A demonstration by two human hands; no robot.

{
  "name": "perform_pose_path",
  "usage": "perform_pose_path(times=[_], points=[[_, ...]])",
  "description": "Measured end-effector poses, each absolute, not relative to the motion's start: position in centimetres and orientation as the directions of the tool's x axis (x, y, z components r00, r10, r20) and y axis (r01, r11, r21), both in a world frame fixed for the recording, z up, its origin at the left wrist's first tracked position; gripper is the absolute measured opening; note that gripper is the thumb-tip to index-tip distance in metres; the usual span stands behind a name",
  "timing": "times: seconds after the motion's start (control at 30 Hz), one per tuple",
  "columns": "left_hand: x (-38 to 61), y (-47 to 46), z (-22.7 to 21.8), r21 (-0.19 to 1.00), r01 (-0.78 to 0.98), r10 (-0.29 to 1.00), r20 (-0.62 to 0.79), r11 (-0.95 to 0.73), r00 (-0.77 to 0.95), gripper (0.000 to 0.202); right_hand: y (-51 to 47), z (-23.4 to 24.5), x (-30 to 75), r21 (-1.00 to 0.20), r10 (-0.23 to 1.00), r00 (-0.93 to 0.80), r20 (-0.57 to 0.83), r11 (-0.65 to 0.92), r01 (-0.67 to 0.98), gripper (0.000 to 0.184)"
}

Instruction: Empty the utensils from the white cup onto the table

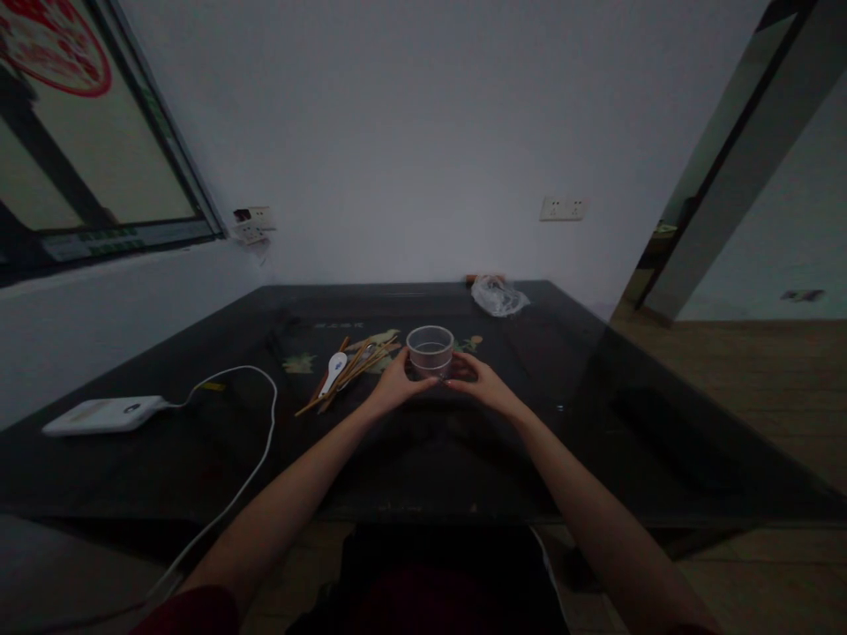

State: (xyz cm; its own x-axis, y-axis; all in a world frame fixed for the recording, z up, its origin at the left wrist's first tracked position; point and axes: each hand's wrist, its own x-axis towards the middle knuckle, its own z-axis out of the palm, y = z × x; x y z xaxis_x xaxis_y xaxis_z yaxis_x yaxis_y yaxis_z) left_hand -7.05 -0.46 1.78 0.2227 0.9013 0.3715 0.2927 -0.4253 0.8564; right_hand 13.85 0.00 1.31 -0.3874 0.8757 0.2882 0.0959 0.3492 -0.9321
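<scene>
A clear round plastic container point(430, 347) stands upright at the middle of the dark table, its open top facing up. My left hand point(399, 385) is wrapped round its left side, and my right hand point(480, 382) grips the right side. Both thumbs meet near the front of its base. The far fingers are partly hidden behind the container. Just left of my left hand lies a loose pile of wooden chopsticks point(357, 369), with a white spoon point(334, 370) among them.
A white power bank point(106, 414) lies at the left with a white cable point(272, 414) curving off the front edge. Near the wall sits a crumpled clear plastic bag point(498, 297). A dark flat object point(675, 437) is on the right of the black table point(423, 476).
</scene>
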Motion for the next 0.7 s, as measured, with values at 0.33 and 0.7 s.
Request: perform_pose_path(times=[0.33, 0.7], points=[[-19.1, 1.8, 5.1, 0.806, 0.509, 0.834, 0.481, -0.3, -0.27, 0.06, 0.7, -0.5, 13.4, -0.926, 0.895, -0.404, 0.186, 0.297, 0.232, 0.041], [-29.2, 0.2, 1.1, 0.676, 0.707, 0.797, 0.303, 0.206, -0.523, 0.067, 0.8, -1.1, 13.3, -0.908, 0.886, -0.445, 0.131, 0.288, 0.306, 0.03]])
